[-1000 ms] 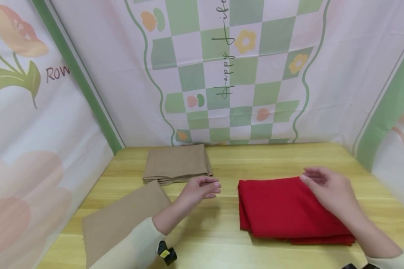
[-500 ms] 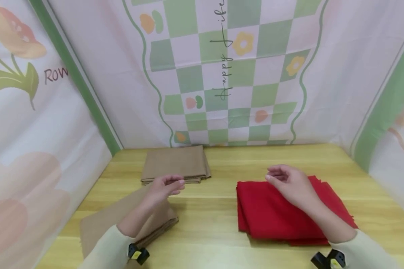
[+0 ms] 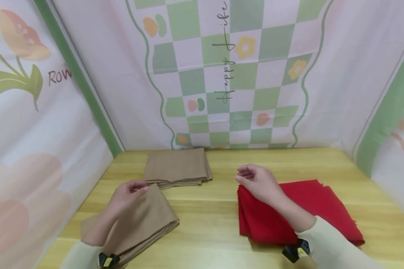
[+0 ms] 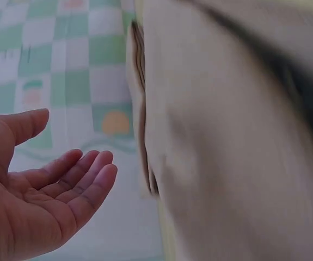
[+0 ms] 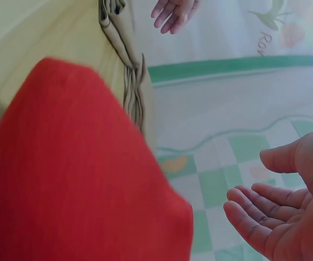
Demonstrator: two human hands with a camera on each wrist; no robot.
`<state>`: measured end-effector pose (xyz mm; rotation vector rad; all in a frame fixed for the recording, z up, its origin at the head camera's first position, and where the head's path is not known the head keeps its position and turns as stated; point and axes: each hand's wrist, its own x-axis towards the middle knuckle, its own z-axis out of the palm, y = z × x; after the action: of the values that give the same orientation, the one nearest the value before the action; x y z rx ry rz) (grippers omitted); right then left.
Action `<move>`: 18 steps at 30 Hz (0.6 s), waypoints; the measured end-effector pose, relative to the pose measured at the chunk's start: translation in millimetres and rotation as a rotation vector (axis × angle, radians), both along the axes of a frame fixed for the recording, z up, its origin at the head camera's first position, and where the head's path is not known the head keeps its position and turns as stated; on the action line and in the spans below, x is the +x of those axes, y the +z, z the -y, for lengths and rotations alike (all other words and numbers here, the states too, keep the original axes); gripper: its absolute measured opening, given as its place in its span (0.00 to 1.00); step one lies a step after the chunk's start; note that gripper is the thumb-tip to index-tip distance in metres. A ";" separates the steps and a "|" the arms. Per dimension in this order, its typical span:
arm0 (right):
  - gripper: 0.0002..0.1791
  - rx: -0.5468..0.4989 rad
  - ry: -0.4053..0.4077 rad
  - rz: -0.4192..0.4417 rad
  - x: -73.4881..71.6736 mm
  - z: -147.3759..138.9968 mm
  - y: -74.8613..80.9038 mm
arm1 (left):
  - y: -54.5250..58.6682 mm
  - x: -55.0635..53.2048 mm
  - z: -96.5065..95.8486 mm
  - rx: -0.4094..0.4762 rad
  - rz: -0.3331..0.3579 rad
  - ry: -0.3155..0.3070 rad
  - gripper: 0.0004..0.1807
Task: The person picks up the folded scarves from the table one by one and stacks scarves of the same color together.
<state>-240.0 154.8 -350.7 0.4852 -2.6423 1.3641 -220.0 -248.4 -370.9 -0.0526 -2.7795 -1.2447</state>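
My left hand (image 3: 124,198) hovers over a folded tan cloth (image 3: 151,218) at the front left, its fingers loosely bent and nothing between them. In the left wrist view the left hand (image 4: 53,196) shows a bare palm, apart from the tan cloth (image 4: 216,136). Over the left part of a folded red cloth (image 3: 316,209) is my right hand (image 3: 259,183), also holding nothing. The right wrist view has the right hand (image 5: 287,201) with relaxed fingers, clear of the red cloth (image 5: 85,174). My forearms hide parts of both cloths.
Another folded tan cloth (image 3: 176,166) lies at the back left of the wooden table (image 3: 208,231), close behind the front tan one. Printed fabric (image 3: 239,86) hangs along the table's back and both sides.
Both hands have moved to the left, the left one from the table's middle to over the front tan cloth, the right one across the red cloth. The cloths lie as before.
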 end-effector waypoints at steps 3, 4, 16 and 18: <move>0.14 0.006 0.032 -0.009 -3.8 16.8 -2.8 | -1.3 3.1 19.5 -0.047 0.009 0.028 0.22; 0.14 0.004 0.046 -0.008 -4.6 23.1 -3.5 | -1.6 4.3 26.3 -0.066 0.015 0.035 0.23; 0.09 -0.027 0.135 0.037 -4.6 90.7 -13.2 | -2.0 16.6 102.2 -0.332 0.106 0.145 0.36; 0.09 -0.015 0.159 0.040 -4.7 100.1 -16.5 | -5.3 18.7 113.7 -0.347 0.131 0.162 0.37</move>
<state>-244.7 54.7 -367.2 0.6864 -2.6732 1.4513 -201.3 -362.1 -376.3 0.2325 -3.0069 -0.7458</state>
